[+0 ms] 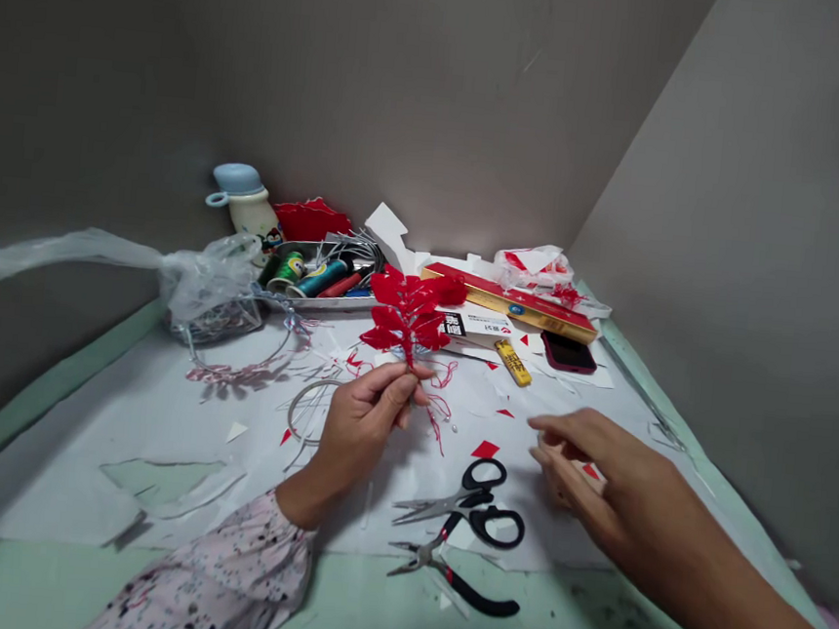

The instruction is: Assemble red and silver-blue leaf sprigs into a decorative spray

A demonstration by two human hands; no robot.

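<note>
One camera, worn on the person's head, looks forward and down from above and behind both hands. The bare left hand (373,406), with a pale floral fabric sleeve (221,571) at its wrist, lies near, just below mid-view; the bare right hand (588,476) lies to its right. Beneath the hands the view takes in a white paper sheet (59,489) on a pale green tabletop (357,608), and beyond them it faces a flat grey back wall (410,89), with a lighter grey side wall (750,236) past the right hand
</note>
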